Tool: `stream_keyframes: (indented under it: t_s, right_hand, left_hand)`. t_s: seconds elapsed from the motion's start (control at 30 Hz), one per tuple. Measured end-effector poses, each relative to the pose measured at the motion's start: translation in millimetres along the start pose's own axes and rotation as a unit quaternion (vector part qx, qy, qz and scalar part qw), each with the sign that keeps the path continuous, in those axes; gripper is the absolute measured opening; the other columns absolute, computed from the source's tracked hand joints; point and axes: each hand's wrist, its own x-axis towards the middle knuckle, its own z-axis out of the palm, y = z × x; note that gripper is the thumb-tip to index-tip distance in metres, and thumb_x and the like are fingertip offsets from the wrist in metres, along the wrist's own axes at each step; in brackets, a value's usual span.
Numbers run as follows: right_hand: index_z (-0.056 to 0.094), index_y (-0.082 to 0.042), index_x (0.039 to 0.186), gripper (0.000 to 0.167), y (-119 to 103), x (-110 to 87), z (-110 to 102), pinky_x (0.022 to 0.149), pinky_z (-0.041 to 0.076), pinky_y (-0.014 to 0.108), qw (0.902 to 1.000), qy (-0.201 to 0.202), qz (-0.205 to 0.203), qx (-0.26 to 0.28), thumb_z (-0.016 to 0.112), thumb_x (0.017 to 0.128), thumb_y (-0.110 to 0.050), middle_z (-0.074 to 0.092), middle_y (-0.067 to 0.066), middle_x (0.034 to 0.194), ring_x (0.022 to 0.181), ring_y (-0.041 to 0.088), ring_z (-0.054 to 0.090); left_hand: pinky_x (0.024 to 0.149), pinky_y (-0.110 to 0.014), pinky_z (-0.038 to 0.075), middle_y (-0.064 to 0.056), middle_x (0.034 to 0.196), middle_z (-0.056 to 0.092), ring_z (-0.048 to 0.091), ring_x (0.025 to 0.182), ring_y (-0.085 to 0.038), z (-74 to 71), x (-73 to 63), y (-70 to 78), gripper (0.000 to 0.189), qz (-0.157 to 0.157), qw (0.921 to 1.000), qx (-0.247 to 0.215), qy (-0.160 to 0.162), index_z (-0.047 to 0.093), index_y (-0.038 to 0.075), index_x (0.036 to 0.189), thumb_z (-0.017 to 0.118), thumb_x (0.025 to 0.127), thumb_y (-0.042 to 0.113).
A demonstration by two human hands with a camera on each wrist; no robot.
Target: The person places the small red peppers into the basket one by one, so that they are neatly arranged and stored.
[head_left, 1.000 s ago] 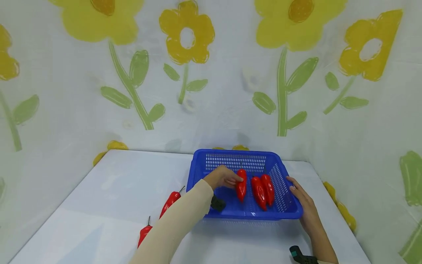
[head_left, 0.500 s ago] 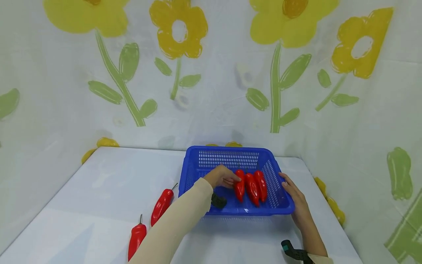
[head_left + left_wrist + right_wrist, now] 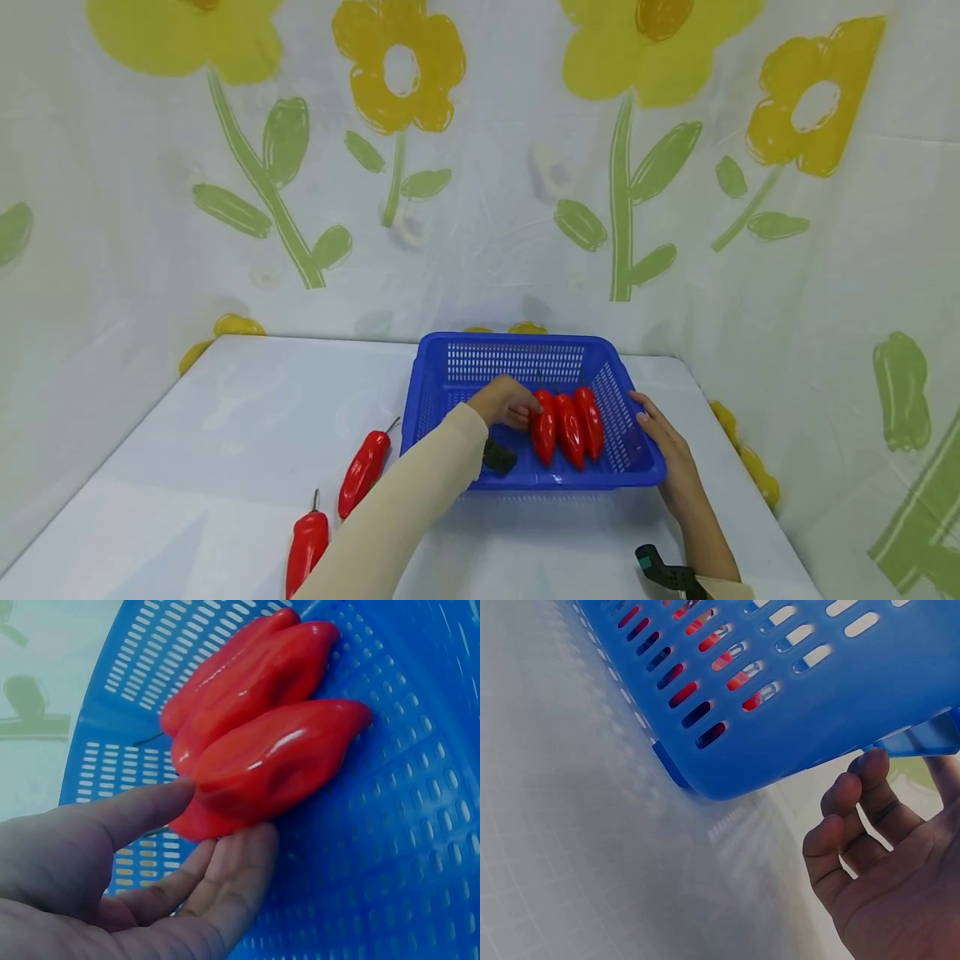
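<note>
In the head view, my left hand is inside a blue perforated plastic basket, at the left side of a red pepper. The left wrist view shows the thumb on this pepper near its stem end, with fingertips against its opposite side. Two more red peppers lie alongside it, stems pointing to the far wall. My right hand holds the basket's right rim. In the right wrist view, several fingers of the hand curl loosely below the rim, while the rest is partly hidden.
Two red peppers lie on the white table, left of the basket, partly behind my left sleeve. A flower-printed curtain closes off the back and sides. Dark straps show at both wrists.
The left hand has brought its pepper rightward in the basket, up beside the other two, narrowing the gap. The right hand stays at the rim. The head view has shifted slightly right.
</note>
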Motion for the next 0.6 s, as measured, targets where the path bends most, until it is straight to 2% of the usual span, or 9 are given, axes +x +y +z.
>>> stream_keyframes:
  t_s: [0.17,0.23,0.3,0.4,0.53,0.6]
  right_hand:
    - [0.034,-0.033,0.156,0.062,-1,0.4,0,0.102,0.041,0.058,1.0,0.001,0.005,0.004,0.049,0.1,-0.055,0.019,0.009,0.165,0.145,0.045,0.026]
    - [0.034,-0.033,0.156,0.063,0,0.5,1,0.102,0.041,0.058,1.0,0.001,0.005,0.003,0.049,0.099,-0.055,0.019,0.009,0.165,0.145,0.044,0.027]
    - [0.034,-0.033,0.156,0.063,0,0.6,0,0.102,0.041,0.058,1.0,0.001,0.004,0.001,0.05,0.099,-0.055,0.02,0.008,0.165,0.145,0.045,0.027]
    - [0.035,-0.034,0.156,0.063,1,0.5,0,0.102,0.041,0.059,1.0,0.001,0.001,0.0,0.05,0.099,-0.056,0.02,0.009,0.165,0.145,0.045,0.027]
    - [0.034,-0.034,0.156,0.063,0,-0.1,0,0.101,0.042,0.059,1.0,0.001,-0.003,-0.001,0.05,0.099,-0.056,0.02,0.01,0.165,0.144,0.045,0.028]
    - [0.034,-0.034,0.156,0.064,0,-0.3,1,0.101,0.042,0.058,1.0,-0.001,-0.002,-0.003,0.049,0.099,-0.056,0.02,0.01,0.165,0.144,0.045,0.028]
  left_hand:
    - [0.089,-0.043,0.057,-0.025,0.099,0.067,0.068,0.099,-0.036,0.6,-3.4,3.5,0.027,0.016,0.9992,0.007,0.035,0.06,-0.009,0.11,0.073,0.087,-0.002]
    - [0.089,-0.043,0.057,-0.025,0.101,0.068,0.069,0.099,-0.036,0.1,-5.1,4.4,0.028,0.028,0.999,0.0,0.034,0.06,-0.008,0.112,0.073,0.089,0.001]
    - [0.09,-0.044,0.056,-0.026,0.105,0.068,0.069,0.101,-0.037,-0.7,-7.0,6.1,0.03,0.04,0.999,-0.014,0.016,0.061,-0.01,0.115,0.073,0.09,0.003]
    - [0.092,-0.044,0.056,-0.028,0.113,0.067,0.067,0.106,-0.039,-0.5,-10.9,10.9,0.039,0.061,0.9972,-0.029,-0.031,0.058,-0.012,0.124,0.072,0.092,0.006]
    - [0.089,-0.041,0.057,-0.028,0.117,0.066,0.067,0.108,-0.039,2.3,-20.5,21.2,0.037,0.087,0.9925,-0.036,-0.078,0.061,-0.011,0.122,0.072,0.093,0.009]
    - [0.086,-0.039,0.058,-0.027,0.116,0.067,0.069,0.104,-0.037,2.8,-27.8,25.6,0.031,0.096,0.99,-0.039,-0.096,0.066,-0.01,0.115,0.072,0.093,0.011]
